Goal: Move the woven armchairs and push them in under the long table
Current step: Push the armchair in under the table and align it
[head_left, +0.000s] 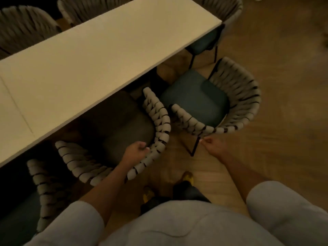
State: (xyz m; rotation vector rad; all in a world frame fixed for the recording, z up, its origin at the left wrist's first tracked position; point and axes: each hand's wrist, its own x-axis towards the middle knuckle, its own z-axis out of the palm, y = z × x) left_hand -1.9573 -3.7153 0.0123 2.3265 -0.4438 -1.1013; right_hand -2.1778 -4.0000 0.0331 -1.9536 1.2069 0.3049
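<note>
The long white table [99, 55] runs diagonally across the view. A woven armchair [159, 118] with a grey seat stands partly under its near edge. My left hand [137, 148] is inside that chair's curved back with the fingers curled, the thumb tip right at the woven rim, nothing wrapped in it. To the right, a second woven armchair [237, 96] with a teal seat stands angled and pulled out from the table. My right hand [211, 141] hovers just below its back rim, fingers curled and holding nothing.
Another woven armchair [44, 183] sits at the lower left beside the table. Two more [23, 27] [85, 11] stand along the far side, and one [229, 13] at the table's end. My feet [188, 176] stand on the wooden floor [284, 68] between the two near chairs.
</note>
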